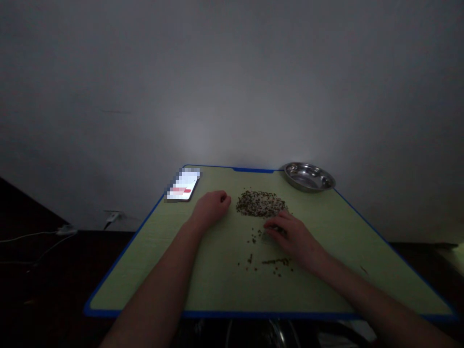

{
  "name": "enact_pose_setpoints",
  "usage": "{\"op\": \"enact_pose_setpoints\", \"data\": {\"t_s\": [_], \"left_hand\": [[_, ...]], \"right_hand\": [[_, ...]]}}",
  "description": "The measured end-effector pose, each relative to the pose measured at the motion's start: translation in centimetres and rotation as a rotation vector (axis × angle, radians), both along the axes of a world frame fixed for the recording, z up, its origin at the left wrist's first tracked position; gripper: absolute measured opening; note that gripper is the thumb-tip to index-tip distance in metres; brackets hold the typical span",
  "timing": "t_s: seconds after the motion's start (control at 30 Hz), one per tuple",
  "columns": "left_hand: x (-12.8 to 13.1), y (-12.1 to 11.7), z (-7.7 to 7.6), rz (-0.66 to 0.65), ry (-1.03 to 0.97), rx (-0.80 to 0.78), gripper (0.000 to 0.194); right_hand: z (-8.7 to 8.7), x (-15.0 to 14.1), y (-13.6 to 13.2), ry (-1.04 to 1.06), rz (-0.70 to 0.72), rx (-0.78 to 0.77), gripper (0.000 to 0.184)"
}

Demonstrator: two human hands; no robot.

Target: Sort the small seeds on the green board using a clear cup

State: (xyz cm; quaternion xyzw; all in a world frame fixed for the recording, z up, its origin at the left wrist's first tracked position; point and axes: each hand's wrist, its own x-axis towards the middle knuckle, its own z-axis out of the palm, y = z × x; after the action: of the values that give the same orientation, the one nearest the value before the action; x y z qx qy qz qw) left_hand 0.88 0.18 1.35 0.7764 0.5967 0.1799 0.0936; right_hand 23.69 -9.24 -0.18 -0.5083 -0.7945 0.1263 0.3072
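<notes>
One steel bowl (309, 181) beyond grains (260, 204); left hand (210, 209) curled, right hand (297, 237) half-open; holdings unclear.

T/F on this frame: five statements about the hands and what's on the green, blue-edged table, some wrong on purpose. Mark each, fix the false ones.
1. The round, shiny metal bowl sits toward the far right corner of the green, blue-edged table. True.
2. The mixed pile of small dark and pale grains lies inside the bowl. False: it lies on the tabletop.
3. The left hand is nearer than the right hand to the rectangular, lit-screen phone. True.
4. The right hand lies flat, fingers straight. False: its fingers are bent.
5. Loose dark grains lie between the pile and the table's near edge. True.
</notes>
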Motion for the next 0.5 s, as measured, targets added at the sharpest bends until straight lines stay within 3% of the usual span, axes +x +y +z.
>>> {"op": "enact_pose_setpoints", "data": {"t_s": [0.17,0.5], "left_hand": [[-0.1,0.1,-0.1,0.007,0.008,0.017,0.033],[0.0,-0.1,0.2,0.005,0.026,-0.006,0.034]], "right_hand": [[0.3,-1.5,0.4,0.005,0.011,0.002,0.013],[0.1,1.4,0.0,0.009,-0.043,-0.016,0.014]]}}
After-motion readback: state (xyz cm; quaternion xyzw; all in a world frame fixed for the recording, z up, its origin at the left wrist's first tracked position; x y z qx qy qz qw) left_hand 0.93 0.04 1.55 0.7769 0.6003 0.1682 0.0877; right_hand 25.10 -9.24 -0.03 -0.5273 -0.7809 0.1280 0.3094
